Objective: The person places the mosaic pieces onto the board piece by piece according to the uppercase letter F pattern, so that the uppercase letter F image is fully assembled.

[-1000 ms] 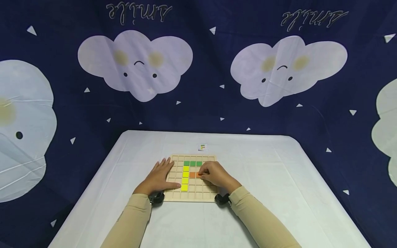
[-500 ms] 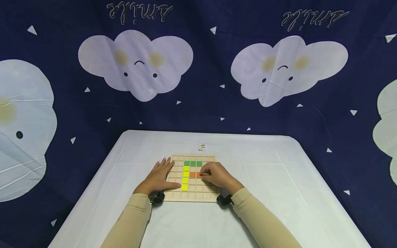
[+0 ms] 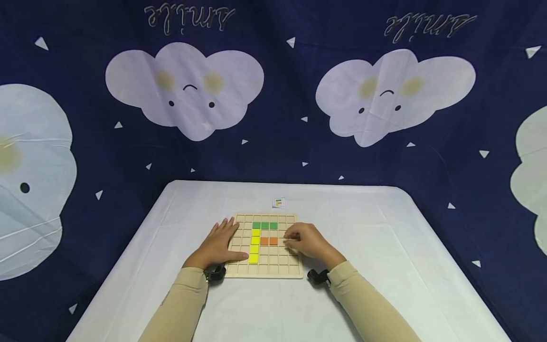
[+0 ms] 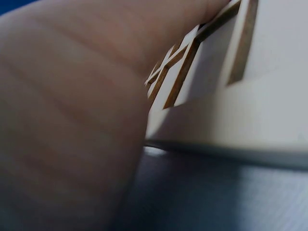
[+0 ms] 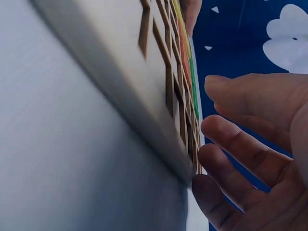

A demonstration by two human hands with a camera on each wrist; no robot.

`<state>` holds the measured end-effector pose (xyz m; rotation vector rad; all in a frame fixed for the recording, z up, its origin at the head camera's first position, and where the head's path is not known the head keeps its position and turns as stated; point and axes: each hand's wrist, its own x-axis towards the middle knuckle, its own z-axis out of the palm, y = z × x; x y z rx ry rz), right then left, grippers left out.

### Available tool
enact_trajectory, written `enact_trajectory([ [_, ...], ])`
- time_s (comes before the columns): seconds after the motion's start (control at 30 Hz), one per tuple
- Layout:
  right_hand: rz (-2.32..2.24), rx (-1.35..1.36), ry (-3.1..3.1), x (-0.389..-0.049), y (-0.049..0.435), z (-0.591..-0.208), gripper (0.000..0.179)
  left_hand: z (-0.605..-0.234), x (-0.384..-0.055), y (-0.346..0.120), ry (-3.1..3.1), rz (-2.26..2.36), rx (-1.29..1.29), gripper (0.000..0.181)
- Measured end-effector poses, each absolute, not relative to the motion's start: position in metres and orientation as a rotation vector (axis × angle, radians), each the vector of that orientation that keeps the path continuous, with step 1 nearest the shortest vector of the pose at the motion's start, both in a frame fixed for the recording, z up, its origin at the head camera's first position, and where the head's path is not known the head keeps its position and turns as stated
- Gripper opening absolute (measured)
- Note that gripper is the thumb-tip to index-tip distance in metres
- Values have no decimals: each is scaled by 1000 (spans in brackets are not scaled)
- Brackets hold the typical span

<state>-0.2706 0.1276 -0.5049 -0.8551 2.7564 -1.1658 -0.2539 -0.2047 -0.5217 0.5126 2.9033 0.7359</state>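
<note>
A wooden grid board lies on the table in the head view. My left hand rests spread over its left side, thumb reaching to the lowest of several yellow tiles in a column. Three green tiles form a row above, and two orange tiles sit side by side to the right of the yellow column. Over the board's right part, just right of the orange pair, hovers my right hand, fingers loosely bent. The right wrist view shows its thumb apart from the fingers, with nothing between.
Behind the board lies a small printed card with a coloured grid pattern. A white cloth covers the table. Beyond it hangs a dark blue curtain with clouds. Each wrist carries a black camera.
My right hand has let go of the right orange tile and moved right, so both orange tiles now show fully in the grid. My left hand has stayed in place.
</note>
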Motion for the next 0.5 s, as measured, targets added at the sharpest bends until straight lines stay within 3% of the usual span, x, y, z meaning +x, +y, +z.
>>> enact_trajectory([
  [0.5, -1144, -714, 2805, -272, 168, -504, 13, -522, -253, -210, 2907, 816, 495, 115],
])
